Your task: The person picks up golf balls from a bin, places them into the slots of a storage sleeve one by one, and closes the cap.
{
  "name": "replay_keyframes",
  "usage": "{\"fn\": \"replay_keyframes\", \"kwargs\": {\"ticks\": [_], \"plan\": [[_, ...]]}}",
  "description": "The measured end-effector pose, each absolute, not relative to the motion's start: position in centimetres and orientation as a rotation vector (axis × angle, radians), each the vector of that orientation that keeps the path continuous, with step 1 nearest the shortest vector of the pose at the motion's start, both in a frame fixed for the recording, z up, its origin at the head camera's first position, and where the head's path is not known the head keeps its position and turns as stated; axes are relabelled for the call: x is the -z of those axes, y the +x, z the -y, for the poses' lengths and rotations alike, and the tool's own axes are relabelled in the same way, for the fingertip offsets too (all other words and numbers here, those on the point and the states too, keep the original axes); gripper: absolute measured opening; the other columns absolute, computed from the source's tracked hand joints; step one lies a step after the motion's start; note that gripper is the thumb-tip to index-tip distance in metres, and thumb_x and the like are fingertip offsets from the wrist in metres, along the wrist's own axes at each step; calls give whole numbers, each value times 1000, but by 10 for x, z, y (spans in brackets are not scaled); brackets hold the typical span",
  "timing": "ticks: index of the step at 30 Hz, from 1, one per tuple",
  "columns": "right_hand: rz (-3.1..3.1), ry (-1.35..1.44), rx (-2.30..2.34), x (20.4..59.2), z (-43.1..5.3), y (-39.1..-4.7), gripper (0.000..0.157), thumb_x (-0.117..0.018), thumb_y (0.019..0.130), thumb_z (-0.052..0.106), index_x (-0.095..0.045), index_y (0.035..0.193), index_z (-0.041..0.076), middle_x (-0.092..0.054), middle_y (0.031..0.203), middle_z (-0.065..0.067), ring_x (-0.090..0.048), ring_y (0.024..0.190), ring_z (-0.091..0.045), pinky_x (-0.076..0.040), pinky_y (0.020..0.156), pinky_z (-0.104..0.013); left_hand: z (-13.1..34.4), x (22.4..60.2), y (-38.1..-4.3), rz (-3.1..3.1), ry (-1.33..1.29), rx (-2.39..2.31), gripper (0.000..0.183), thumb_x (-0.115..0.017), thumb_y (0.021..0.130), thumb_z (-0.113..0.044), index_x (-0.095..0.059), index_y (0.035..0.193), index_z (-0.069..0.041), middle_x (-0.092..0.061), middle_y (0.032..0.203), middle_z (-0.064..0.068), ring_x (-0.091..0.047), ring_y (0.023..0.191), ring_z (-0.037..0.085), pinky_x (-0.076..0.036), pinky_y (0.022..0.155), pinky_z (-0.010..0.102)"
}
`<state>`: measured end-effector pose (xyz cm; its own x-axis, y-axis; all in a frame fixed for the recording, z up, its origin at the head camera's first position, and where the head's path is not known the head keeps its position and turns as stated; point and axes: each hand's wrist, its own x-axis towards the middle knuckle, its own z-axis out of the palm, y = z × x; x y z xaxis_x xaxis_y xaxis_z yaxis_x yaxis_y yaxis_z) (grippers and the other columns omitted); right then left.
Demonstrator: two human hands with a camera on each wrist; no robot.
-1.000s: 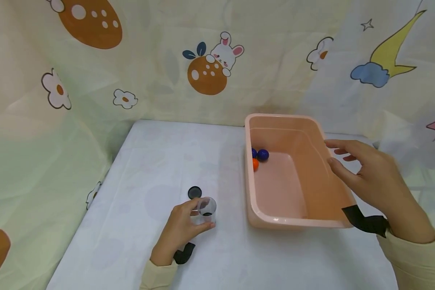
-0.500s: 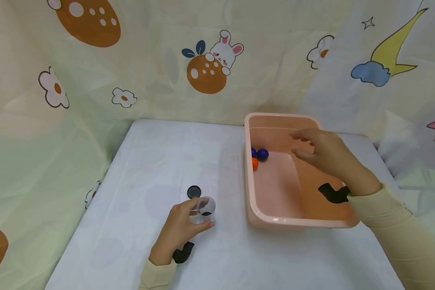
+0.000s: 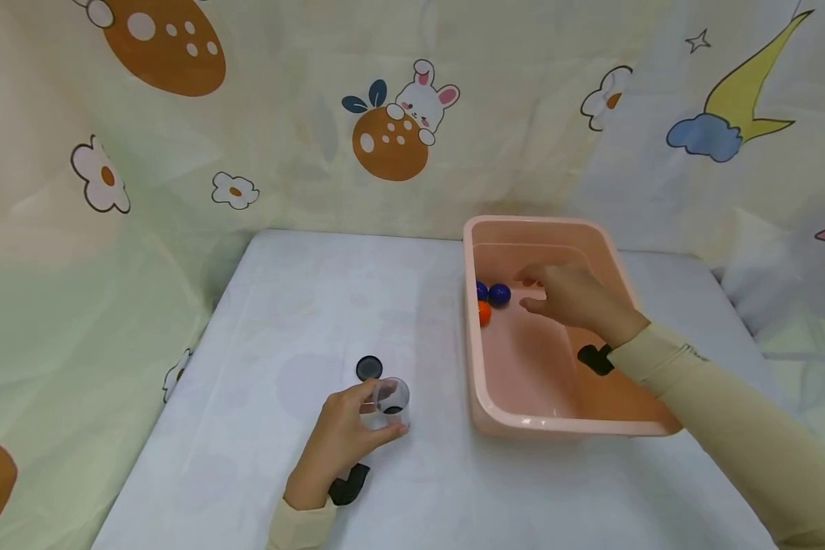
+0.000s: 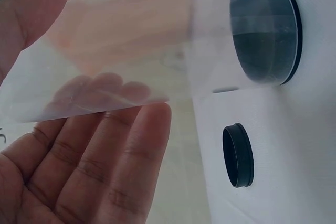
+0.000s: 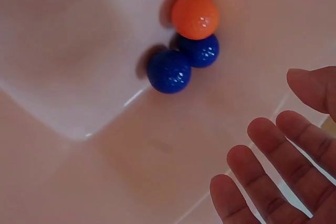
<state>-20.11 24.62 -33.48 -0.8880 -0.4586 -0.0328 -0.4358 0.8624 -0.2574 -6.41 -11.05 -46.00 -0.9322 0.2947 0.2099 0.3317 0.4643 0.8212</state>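
Left hand (image 3: 344, 432), right hand (image 3: 572, 296), tub wall (image 3: 475, 359) between, cap (image 3: 369, 368)

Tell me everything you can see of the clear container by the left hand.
The clear container is a smooth, see-through cylinder, apparently plastic, with a black base. It stands upright on the white tabletop, left of the pink bin, its round top uncapped. The left hand holds it between thumb and fingers. A black cap lies near it, apart.
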Motion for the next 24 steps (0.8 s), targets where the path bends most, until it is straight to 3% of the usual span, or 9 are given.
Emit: {"fn": "replay_keyframes", "kwargs": {"ticks": [9,12,16,21,24], "plan": [[-2897,-819,521,353,-235,-216,26,-86,90,0,-70,110,2,-70,100,-13,-66,92,-31,-62,87,-49,112,462,-63,2645,-578,1488,42,-98,78,-7,-73,111,-4,-79,114,12,-80,95,34,-68,83,40],[-2857,-877,607,359,-233,-223,19,-82,91,-3,-66,93,7,-62,86,-8,-60,84,-26,-55,78,-39,112,462,-64,2640,-579,1482,42,-98,77,-7,-73,111,-4,-79,114,11,-80,95,33,-68,83,40],[-2862,-974,621,373,-233,-236,33,-82,88,-2,-56,74,12,-48,69,-2,-53,69,-21,-44,64,-35,111,462,-64,2639,-577,1475,43,-99,77,-7,-73,111,-4,-79,113,11,-80,93,32,-68,82,40],[-2938,-950,516,410,-240,-260,27,-89,85,7,-63,86,10,-52,74,-2,-54,68,-22,-48,59,-35,111,462,-64,2646,-557,1493,44,-99,77,-7,-74,113,-4,-80,113,11,-80,94,33,-68,83,40],[-2910,-879,497,411,-236,-260,21,-87,86,6,-67,90,6,-58,76,-6,-58,69,-27,-53,61,-37,110,462,-65,2644,-551,1502,44,-99,76,-7,-74,113,-4,-79,113,12,-80,96,33,-67,84,38]]}}
